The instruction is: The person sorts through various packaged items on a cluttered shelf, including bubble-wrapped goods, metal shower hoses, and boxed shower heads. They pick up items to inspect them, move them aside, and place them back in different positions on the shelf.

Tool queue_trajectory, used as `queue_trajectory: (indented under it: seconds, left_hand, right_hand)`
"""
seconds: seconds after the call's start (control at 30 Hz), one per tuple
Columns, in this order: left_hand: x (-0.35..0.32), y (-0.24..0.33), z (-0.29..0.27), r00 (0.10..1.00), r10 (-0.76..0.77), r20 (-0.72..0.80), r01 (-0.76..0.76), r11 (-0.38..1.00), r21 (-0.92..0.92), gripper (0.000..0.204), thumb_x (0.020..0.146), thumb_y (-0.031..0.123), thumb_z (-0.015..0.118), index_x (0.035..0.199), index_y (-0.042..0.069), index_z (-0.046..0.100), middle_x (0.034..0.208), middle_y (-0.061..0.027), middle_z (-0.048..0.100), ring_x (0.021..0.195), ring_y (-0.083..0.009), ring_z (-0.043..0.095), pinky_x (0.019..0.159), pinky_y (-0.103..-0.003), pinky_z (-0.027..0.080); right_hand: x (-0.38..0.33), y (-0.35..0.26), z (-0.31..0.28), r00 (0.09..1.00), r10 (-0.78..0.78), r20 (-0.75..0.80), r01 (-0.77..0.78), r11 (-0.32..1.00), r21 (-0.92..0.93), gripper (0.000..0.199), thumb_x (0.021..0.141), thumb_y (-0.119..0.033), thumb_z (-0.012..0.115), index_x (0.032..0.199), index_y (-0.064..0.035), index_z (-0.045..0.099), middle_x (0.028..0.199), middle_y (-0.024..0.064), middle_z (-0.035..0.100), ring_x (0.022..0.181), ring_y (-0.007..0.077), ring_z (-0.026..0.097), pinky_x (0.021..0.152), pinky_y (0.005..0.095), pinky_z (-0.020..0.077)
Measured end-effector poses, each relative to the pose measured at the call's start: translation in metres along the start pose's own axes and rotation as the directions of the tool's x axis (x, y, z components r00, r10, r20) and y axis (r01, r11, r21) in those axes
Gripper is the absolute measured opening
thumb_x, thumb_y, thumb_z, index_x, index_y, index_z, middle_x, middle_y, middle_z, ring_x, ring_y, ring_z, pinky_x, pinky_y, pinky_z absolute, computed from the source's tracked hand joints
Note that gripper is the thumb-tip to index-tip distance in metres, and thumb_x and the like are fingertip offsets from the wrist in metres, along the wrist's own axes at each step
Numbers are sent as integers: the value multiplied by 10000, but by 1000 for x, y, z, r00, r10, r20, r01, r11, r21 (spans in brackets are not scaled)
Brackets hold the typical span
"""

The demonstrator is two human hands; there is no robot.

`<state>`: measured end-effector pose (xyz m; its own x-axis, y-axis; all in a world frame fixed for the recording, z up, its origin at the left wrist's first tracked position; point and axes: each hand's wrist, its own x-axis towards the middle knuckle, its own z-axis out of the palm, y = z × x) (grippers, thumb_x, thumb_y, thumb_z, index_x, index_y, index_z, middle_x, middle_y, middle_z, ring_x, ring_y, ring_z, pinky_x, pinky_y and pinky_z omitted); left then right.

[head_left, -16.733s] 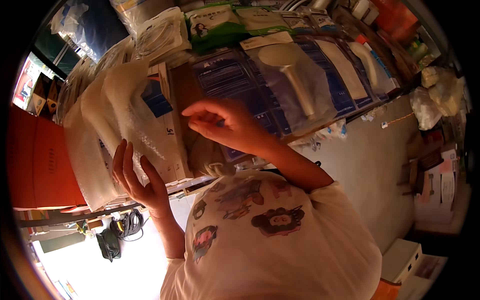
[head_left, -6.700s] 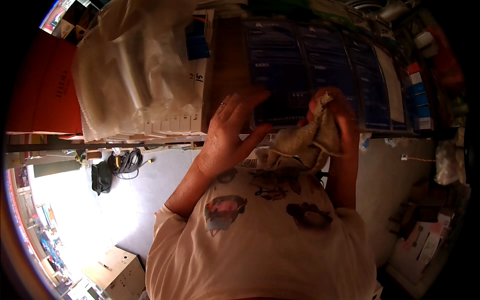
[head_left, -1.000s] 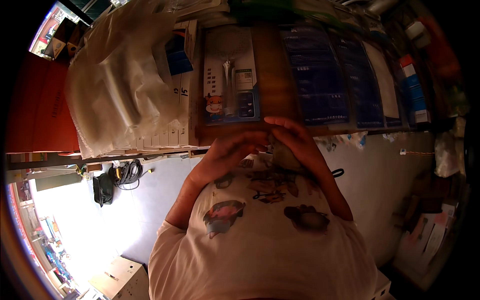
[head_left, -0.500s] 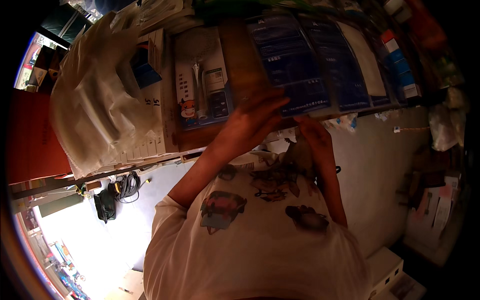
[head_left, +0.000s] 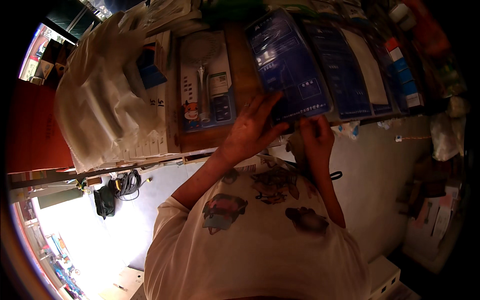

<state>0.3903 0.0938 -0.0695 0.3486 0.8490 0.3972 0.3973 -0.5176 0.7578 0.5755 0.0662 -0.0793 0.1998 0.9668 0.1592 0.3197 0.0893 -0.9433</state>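
Observation:
A flat dark blue package stands tilted on a wooden shelf in front of me. My left hand lies on its lower edge, fingers stretched over the front and thumb underneath. My right hand pinches the same lower edge a little further right. Left of the blue package stands a carded shower head package, which neither hand touches.
More blue flat packages line the shelf to the right. A stack of clear plastic-bagged goods fills the left, beside a red panel. On the floor lie coiled cables, a black bag and a white box.
Both hands were together at my chest a second ago. The left hand rose to the blue package, and the right hand has now come up to its lower edge too.

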Motion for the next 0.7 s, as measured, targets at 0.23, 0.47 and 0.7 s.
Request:
queue_trajectory:
  seconds: [0.23, 0.47, 0.7]
  left_hand:
    - [-6, 6, -9, 981, -193, 30, 160, 702, -695, 802, 875, 352, 650, 1465, 56, 194, 1385, -195, 380, 1268, -303, 402, 1026, -395, 358]
    - [-6, 16, -34, 958, -256, 129, 268, 639, -721, 928, 847, 514, 619, 1475, 43, 125, 1409, -185, 329, 1280, -293, 383, 1044, -384, 337]
    - [-15, 24, -44, 928, -356, 110, 336, 673, -659, 948, 845, 528, 618, 1470, 20, 118, 1376, -174, 374, 1252, -282, 412, 1026, -365, 354]
  right_hand:
    - [-2, -32, 7, 961, -256, 105, 276, 921, -277, 113, 789, -145, 672, 838, -66, 608, 757, 71, 648, 645, 181, 632, 592, 292, 485]
    - [-9, -37, 15, 841, -432, 327, 530, 779, -336, 126, 728, -117, 681, 824, -81, 607, 698, 67, 603, 601, 233, 604, 547, 339, 472]
    - [-8, -44, 21, 673, -582, 457, 735, 598, -320, 151, 713, -65, 671, 836, -96, 590, 683, 55, 565, 590, 223, 581, 524, 349, 459]
